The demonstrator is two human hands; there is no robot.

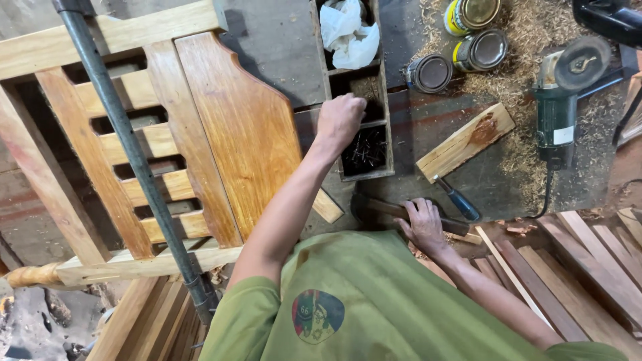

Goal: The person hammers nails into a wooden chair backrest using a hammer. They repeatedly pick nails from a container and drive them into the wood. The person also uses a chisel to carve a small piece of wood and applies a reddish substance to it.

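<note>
The right hand [423,224] lay nearest to the person, fingers curled down over the wooden handle of a hammer [401,212] on the floor. The hammer's dark head poked out just to the left of that hand. A screwdriver with a blue handle [460,202] lay just past the fingers, a little to the right. Dark wood slats [568,267] lay side by side to the right of the hand.

The left hand [340,120] reached farther out, over a long wooden box [386,120] with parts inside. Its fingers were bent down into the middle part — I could not tell if they pinched anything. The part just below the hand held a heap of dark nails [365,150]. The far part, past the hand, held a crumpled white bag [348,32].

To the left of the left arm lay a big wooden frame with slats and a wide shiny panel [234,120]. A grey metal pipe [127,147] ran across it.

To the right of the left hand lay a short pale wood block [465,142] with a dark stain. Past it stood three round tins [471,40] in wood shavings. Farther right lay a green grinder [558,107] with a round disc — well apart from both hands.
</note>
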